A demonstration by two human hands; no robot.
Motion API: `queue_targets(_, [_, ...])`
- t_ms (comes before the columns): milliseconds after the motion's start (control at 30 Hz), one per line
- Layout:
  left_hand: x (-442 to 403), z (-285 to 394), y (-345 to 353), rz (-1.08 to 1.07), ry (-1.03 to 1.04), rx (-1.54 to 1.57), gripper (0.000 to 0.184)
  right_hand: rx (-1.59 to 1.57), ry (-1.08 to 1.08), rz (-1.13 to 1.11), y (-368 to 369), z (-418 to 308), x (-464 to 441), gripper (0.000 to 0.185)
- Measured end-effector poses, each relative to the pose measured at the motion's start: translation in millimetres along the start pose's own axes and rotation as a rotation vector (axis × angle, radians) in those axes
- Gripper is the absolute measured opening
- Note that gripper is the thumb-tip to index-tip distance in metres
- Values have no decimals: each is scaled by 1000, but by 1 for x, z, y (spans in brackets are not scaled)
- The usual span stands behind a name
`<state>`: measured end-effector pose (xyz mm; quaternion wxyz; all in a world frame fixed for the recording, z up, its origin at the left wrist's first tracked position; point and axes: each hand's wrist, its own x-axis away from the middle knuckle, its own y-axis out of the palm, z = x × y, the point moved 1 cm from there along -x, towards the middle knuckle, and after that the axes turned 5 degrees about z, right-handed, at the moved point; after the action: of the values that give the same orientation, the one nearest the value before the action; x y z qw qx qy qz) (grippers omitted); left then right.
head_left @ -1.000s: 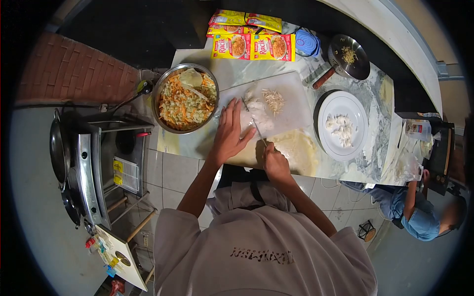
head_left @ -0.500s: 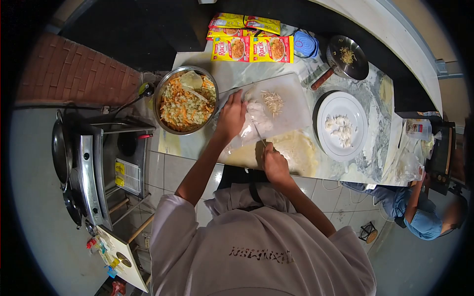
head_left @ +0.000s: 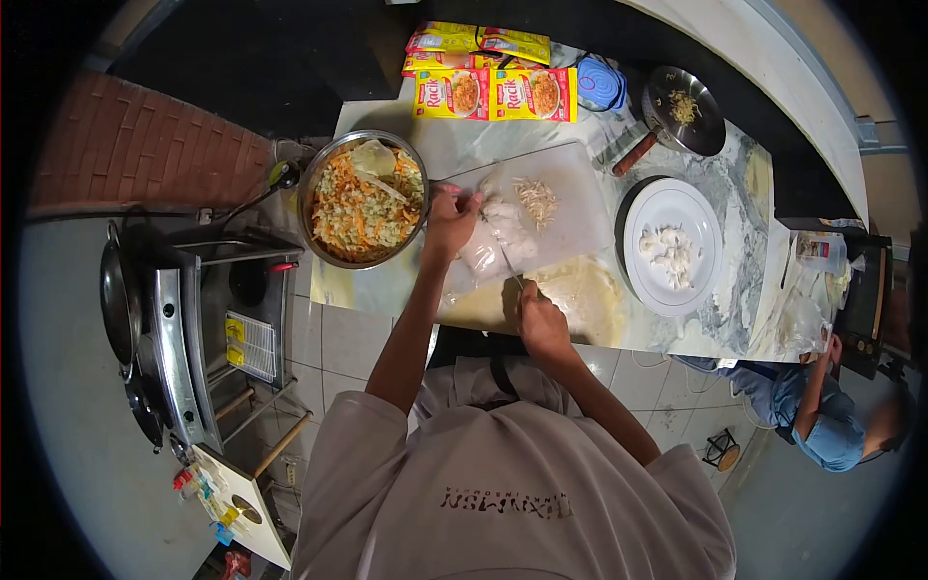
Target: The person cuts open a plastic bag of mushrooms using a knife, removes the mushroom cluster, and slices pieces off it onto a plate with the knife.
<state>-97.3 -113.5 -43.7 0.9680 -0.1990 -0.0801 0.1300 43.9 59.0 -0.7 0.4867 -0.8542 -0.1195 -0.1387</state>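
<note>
Our left hand [head_left: 450,224], no longer spread, curls at nine o'clock of the white food [head_left: 507,226] on the board [head_left: 577,208], baring it; its grip we cannot tell. Our right hand [head_left: 542,318] clamps the knife [head_left: 510,264] at six.

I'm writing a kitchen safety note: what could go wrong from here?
The knife in the right hand could slip and perhaps nick the left hand, which is close by over the same board. The left hand is also right beside the full bowl, so a jolt might spill some of its contents.
</note>
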Motion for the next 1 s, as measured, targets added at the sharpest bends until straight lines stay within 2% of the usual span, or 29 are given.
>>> queue_targets(267, [0, -5, 5, 69, 2, -77, 41, -27, -24, -46, 4, 3, -4, 23])
queue_targets(367, [0, -14, 8, 89, 26, -32, 41, 70, 30, -107, 0, -3, -4, 24])
queue_targets(467, [1, -4, 5, 86, 22, -56, 42, 86, -12, -87, 4, -1, -5, 27])
queue_targets(567, [-3, -24, 13, 117, 63, -23, 41, 106, -11, -92, 7, 0, -6, 33])
queue_targets(600, [-3, -18, 12, 117, 62, -23, 41, 81, -53, 10, 15, 5, -7, 22])
queue_targets(633, [-1, -7, 8, 105, 43, -42, 40, 54, -95, 110, 18, 6, -6, 20])
queue_targets(733, [-1, -7, 8, 102, 29, -51, 38, 66, -133, 156, 20, 6, -5, 18])
queue_targets(1000, [-2, -6, 10, 163, 63, -49, 36, 142, -97, 99, 34, 13, -13, 18])
